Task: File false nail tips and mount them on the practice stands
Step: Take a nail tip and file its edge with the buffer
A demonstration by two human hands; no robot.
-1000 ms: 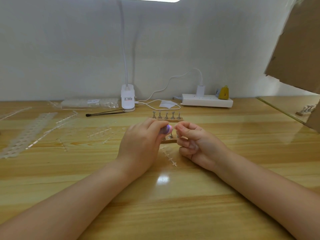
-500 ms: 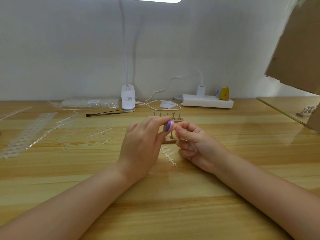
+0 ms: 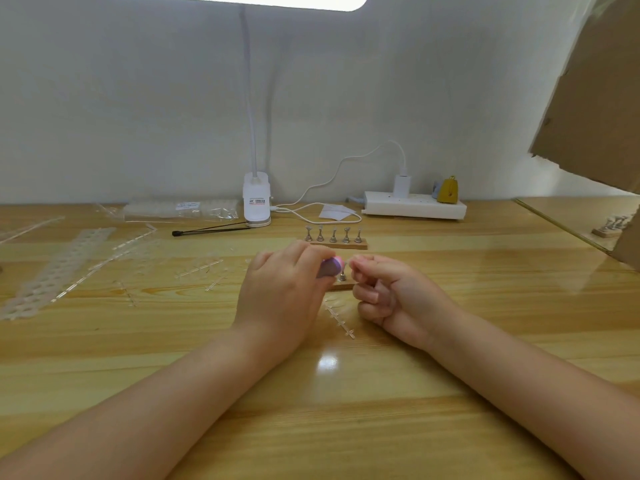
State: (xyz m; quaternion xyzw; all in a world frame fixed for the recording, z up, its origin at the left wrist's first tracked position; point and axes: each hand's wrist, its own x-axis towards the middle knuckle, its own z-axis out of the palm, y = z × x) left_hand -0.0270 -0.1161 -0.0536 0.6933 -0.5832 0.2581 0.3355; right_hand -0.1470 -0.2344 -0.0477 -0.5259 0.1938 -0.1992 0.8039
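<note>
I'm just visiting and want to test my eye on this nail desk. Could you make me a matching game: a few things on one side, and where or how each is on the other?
Things:
1. purple nail file
2. power strip
3. far stand with five metal pegs
4. black stick

Places or states:
A. lies flat on the table, left of the lamp's clip base
B. held in the left hand
C. against the wall, with a white charger plugged in
D. stands on the table beyond both hands

Pairs: 1-B, 2-C, 3-D, 4-A
</note>
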